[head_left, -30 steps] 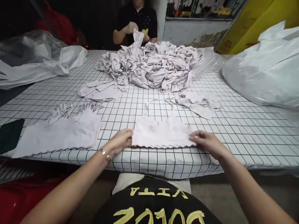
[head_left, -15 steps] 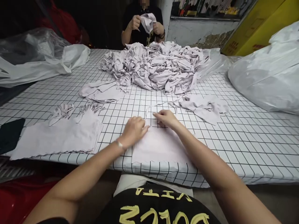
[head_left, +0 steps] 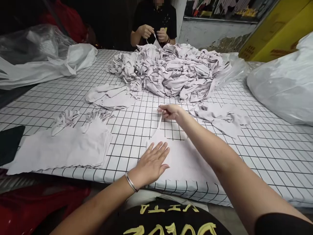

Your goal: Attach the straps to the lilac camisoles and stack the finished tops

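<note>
A pale pinkish camisole (head_left: 188,158) lies flat at the table's front edge, its hem toward me. My left hand (head_left: 151,163) rests palm down on its left part, fingers stretched out. Farther forward, my right hand (head_left: 170,111) is closed in a pinch on the end of a thin shoulder strap (head_left: 160,121), which is pulled taut away from me. My right forearm hides part of the camisole's right side. To the left is a neat stack of flat camisoles (head_left: 63,147) with their straps bunched at the top.
A large heap of crumpled garments (head_left: 168,70) covers the back of the checked table (head_left: 137,114). Loose garments lie at left (head_left: 110,96) and right (head_left: 222,116). Plastic bags (head_left: 283,78) flank the table. Across it, a person's hands (head_left: 146,31) hold a pale cloth.
My left hand has moved down from the camisole's top edge and flattened onto the cloth. My right hand has moved forward, drawing the strap straight. The person opposite has lowered their cloth.
</note>
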The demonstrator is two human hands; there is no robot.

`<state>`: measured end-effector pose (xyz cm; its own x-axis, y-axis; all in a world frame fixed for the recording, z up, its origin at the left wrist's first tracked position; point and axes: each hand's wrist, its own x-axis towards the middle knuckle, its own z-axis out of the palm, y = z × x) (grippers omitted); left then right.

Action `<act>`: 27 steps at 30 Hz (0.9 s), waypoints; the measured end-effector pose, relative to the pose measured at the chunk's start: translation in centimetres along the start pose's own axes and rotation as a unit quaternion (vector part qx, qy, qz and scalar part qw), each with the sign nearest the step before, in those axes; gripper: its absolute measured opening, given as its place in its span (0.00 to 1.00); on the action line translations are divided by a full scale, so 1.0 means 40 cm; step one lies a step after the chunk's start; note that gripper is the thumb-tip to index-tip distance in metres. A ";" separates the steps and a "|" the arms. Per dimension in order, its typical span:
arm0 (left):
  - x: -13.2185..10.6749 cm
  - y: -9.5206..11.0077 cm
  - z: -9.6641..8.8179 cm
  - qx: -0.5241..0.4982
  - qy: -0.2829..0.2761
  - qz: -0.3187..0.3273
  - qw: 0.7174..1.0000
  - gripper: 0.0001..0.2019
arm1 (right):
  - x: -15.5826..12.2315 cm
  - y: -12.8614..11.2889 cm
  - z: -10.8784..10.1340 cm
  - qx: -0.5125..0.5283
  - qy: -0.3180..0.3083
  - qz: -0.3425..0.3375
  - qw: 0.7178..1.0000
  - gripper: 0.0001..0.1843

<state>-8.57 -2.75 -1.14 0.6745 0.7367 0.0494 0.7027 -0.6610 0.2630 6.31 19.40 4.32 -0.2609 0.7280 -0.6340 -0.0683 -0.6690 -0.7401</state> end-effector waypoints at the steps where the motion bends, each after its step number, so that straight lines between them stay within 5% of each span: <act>1: -0.002 0.001 0.002 -0.003 0.001 0.001 1.000 0.30 | 0.012 -0.037 -0.007 0.009 0.008 -0.007 1.000 0.09; 7: -0.003 0.002 -0.012 -0.076 -0.026 -0.010 0.997 0.30 | 0.018 -0.207 -0.001 -0.110 0.072 -0.086 0.988 0.12; 9: 0.005 0.004 -0.040 -0.161 -0.039 -0.024 0.986 0.30 | -0.031 -0.199 0.011 -0.183 0.087 -0.171 0.964 0.13; 11: 0.019 0.004 -0.079 -0.319 -0.026 -0.068 0.945 0.29 | -0.111 -0.139 0.023 -0.269 0.090 -0.282 0.917 0.15; 13: 0.038 0.000 -0.119 -0.536 -0.009 -0.133 0.834 0.30 | -0.213 -0.032 0.031 -0.363 0.069 -0.384 0.846 0.16; 16: 0.070 -0.013 -0.154 -0.785 -0.036 -0.199 0.586 0.31 | -0.368 0.164 0.022 -0.470 0.013 -0.481 0.740 0.11; 18: 0.086 -0.020 -0.156 -0.856 -0.037 -0.224 0.465 0.22 | -0.443 0.271 -0.002 -0.509 -0.033 -0.473 0.718 0.17; 20: 0.096 -0.021 -0.151 -0.885 -0.010 -0.246 0.394 0.11 | -0.481 0.334 -0.032 -0.468 -0.029 -0.442 0.765 0.25; 22: 0.101 -0.013 -0.149 -0.896 0.013 -0.260 0.361 0.07 | -0.483 0.357 -0.055 -0.358 0.014 -0.405 0.841 0.28; 24: 0.105 -0.001 -0.153 -0.899 0.023 -0.258 0.352 0.07 | -0.464 0.355 -0.059 -0.249 0.016 -0.359 0.899 0.26; 27: 0.118 0.009 -0.166 -0.900 0.034 -0.250 0.355 0.07 | -0.431 0.341 -0.038 -0.189 -0.100 -0.261 0.941 0.21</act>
<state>-6.64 1.43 5.59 0.5175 0.7402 -0.4294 -0.5939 0.6719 0.4425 11.33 -2.07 4.81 -0.4658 0.8746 -0.1346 0.1001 -0.0990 -0.9900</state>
